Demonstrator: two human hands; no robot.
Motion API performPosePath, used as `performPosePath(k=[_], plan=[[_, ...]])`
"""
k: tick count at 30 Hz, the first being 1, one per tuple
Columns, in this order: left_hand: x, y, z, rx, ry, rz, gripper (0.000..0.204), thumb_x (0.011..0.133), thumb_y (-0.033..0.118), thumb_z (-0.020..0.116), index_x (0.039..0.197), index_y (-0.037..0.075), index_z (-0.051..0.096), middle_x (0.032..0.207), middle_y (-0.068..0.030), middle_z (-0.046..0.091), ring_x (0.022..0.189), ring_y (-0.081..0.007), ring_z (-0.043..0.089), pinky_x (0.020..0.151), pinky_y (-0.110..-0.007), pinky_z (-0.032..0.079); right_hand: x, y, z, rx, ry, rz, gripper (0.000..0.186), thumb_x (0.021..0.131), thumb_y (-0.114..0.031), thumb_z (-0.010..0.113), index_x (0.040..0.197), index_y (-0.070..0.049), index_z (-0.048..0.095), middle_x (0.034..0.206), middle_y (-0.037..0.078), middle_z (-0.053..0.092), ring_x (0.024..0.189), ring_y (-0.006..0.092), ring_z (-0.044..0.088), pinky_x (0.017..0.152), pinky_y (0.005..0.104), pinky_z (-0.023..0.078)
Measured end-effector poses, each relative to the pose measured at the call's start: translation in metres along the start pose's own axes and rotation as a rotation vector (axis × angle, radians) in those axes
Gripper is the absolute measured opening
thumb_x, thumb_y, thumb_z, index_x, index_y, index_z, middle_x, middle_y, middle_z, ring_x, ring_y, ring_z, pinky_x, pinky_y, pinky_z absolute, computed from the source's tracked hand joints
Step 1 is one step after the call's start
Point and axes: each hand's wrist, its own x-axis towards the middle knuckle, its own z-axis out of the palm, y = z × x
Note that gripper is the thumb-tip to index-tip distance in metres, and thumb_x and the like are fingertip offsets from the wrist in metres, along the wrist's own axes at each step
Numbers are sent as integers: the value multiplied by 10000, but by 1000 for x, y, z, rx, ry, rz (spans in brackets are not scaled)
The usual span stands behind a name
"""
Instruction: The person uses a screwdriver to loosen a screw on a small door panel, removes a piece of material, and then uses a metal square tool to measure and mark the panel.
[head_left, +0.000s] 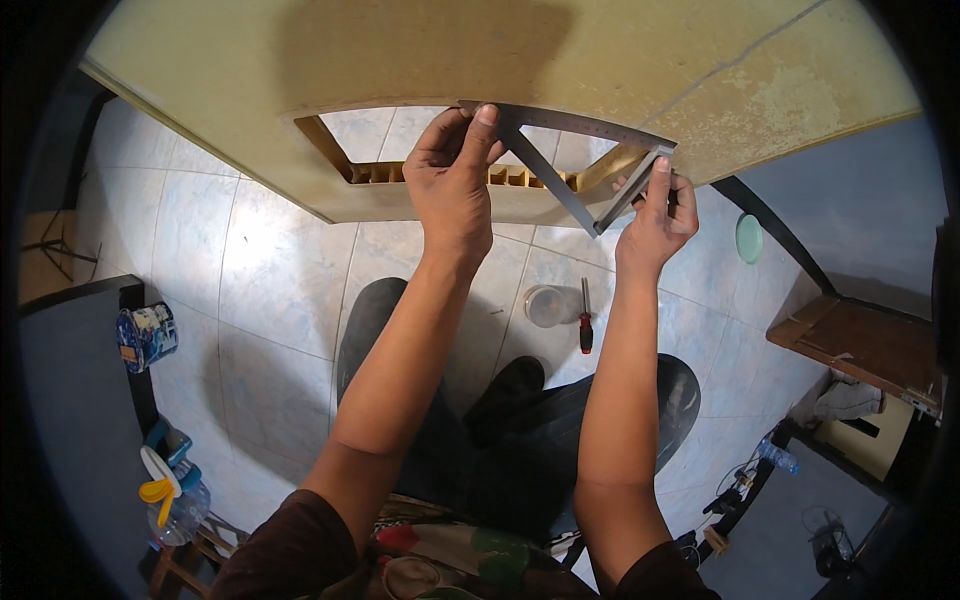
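A metal try square [575,165] with a ruled blade lies against the cut-out opening of a pale yellow door panel [420,60]. My left hand [455,170] pinches the square's blade near its corner at the top of the opening. My right hand [655,215] grips the square's thick stock end at the right edge of the opening. The opening shows the panel's honeycomb core [375,173] and the tiled floor below.
On the tiled floor [270,290] lie a red-handled screwdriver [585,320] and a clear round lid [546,305]. A tin can [146,335] stands on a dark surface at left, a plastic bottle [170,500] lower left, a wooden piece [860,345] at right.
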Motion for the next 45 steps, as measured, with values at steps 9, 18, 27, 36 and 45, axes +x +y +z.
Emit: performPosePath(k=[9,18,27,36,45], plan=[[1,-2,0,-33,-5,-17,194,955,173,775,1064,42,683,963,-16,689,882,-93,647,827,-261,557,2,10,-1,-1,14,-29,288,986,-212,732,842,9,617,797,101,703,668,135,669,652,295,585],[-5,-3,11,-54,64,-11,189,949,150,777,1082,74,666,950,9,653,848,-83,612,800,-251,536,3,16,-8,-92,14,-85,268,979,-203,732,825,-27,599,790,-9,629,735,38,506,669,202,397],[-4,-7,11,-57,68,12,184,976,131,737,1126,61,658,1039,-23,705,962,-121,676,875,-265,539,1,8,-1,-27,23,-82,246,984,-165,716,820,-47,574,696,-59,541,655,4,399,584,206,292],[-5,-5,10,-15,59,4,168,987,137,723,1121,59,658,1039,-12,693,927,-100,655,857,-254,533,1,11,-4,-19,11,-69,248,983,-153,711,810,-47,569,693,-68,520,644,4,382,567,209,268],[-5,-7,12,-53,84,17,153,976,144,740,1092,76,668,993,2,690,901,-84,649,827,-234,531,1,11,-3,-36,24,-64,262,980,-164,710,793,-54,563,685,-71,513,635,7,376,566,219,266]])
